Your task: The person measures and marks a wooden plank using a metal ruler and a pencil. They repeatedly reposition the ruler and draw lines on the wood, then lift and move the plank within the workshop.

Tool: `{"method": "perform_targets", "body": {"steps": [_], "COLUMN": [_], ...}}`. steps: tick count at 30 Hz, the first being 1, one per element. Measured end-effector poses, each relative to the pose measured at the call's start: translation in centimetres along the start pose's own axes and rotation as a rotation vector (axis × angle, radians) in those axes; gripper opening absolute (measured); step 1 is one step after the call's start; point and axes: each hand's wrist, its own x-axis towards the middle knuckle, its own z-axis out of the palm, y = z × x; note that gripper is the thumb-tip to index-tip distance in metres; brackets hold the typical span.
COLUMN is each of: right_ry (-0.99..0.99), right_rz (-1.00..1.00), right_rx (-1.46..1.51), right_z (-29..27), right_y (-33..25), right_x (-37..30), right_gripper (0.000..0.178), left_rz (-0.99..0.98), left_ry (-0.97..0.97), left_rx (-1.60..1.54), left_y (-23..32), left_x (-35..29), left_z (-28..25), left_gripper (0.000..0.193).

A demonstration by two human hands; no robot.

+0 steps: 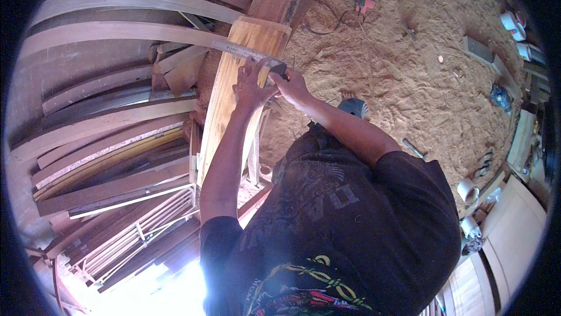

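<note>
Bracing a square across the board, left hand spread, right hand curled, its hold unclear; seemingly aligned, no line visible yet

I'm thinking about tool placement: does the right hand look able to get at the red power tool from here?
Probably not without stepping: the red power tool lies on the sawdust-covered floor, well beyond the right hand, which is at the metal square.

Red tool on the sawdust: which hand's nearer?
Right. The right hand is at the dark end of the square, down and left of the red tool in view; the left hand is farther left, over the plank.
</note>
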Motion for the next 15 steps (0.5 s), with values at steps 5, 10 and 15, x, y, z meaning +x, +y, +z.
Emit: {"method": "perform_targets", "body": {"steps": [5,10,15], "right_ry": [0.018,0.029,0.036], "right_rz": [0.005,-0.011,-0.008], "right_rx": [-0.047,-0.037,-0.002], "right_z": [-0.12,-0.08,0.05], "right_y": [-0.31,-0.38,-0.67], "right_x": [0.67,0.71,0.61], "right_gripper": [0.028,0.028,0.026], "left_rz": [0.000,0.002,-0.005], "left_ry": [0.003,0.016,0.014], "left_rx": [0.020,0.026,0.020], "left_y": [-0.06,-0.22,-0.35], "left_x": [0.91,1.06,1.20], "left_z": [0.09,0.40,0.42], "left_gripper": [0.105,0.105,0.106]}}
